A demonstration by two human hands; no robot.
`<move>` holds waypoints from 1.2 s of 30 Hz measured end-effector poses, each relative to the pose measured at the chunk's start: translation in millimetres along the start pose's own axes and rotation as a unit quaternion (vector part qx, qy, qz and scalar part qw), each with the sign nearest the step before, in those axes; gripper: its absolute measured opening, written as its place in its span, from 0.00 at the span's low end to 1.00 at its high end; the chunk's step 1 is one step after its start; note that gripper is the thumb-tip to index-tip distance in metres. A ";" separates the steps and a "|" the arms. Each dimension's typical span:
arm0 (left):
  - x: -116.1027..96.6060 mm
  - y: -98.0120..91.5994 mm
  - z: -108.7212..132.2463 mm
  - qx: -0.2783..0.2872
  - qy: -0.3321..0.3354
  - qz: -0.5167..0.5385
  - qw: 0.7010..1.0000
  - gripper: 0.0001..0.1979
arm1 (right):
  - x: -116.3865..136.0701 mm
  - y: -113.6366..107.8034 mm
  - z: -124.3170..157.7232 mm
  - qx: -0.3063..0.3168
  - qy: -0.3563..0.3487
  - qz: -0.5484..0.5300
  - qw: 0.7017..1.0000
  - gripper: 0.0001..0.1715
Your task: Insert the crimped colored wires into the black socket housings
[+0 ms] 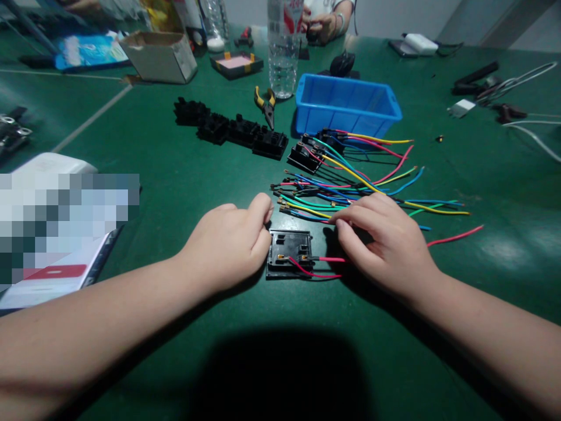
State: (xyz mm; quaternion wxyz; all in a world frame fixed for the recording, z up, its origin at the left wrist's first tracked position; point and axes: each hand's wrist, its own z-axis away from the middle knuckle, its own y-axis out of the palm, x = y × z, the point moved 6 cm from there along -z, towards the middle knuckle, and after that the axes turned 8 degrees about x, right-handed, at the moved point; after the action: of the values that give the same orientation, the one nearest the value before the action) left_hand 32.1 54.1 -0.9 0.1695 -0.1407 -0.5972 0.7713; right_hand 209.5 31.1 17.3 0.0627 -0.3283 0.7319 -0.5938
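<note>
A black plastic socket module (291, 248) lies on the green table between my hands, with red wires (332, 259) attached to its metal contacts. My left hand (234, 240) is closed in a loose fist against the module's left edge; its fingertips are mostly hidden. To the right of the module, my right hand (385, 242) has thumb and index finger brought together at a blue wire (307, 217) at the near side of the wire bundle. Loose yellow, green, blue and red wires (315, 199) with metal terminals spread behind and under that hand.
Several black modules (269, 143) form a row behind, and wired ones (304, 155) sit in front of a blue bin (350, 105). Yellow-handled pliers (265, 108) lie near a plastic bottle (283, 58). A phone (65, 257) is at left. Another person's hands (322, 28) appear at the far side.
</note>
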 end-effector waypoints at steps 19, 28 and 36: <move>-1.4 0.4 -1.0 -0.002 0.010 -0.011 1.000 0.13 | -5.1 10.6 -1.6 0.063 0.023 0.011 0.998 0.11; -2.5 0.3 -0.3 0.001 0.011 -0.014 1.000 0.13 | -6.6 11.5 -1.4 0.066 0.028 0.005 0.997 0.11; -3.3 0.1 -0.2 0.001 0.013 -0.032 0.999 0.13 | -6.6 11.8 -1.9 0.068 0.036 -0.002 0.997 0.10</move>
State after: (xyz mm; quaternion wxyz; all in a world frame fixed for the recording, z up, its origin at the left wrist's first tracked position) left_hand 35.2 52.9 -0.9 0.2019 -0.1318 -0.5984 0.7641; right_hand 208.9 37.3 5.1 0.0573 -0.3026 0.6910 -0.6539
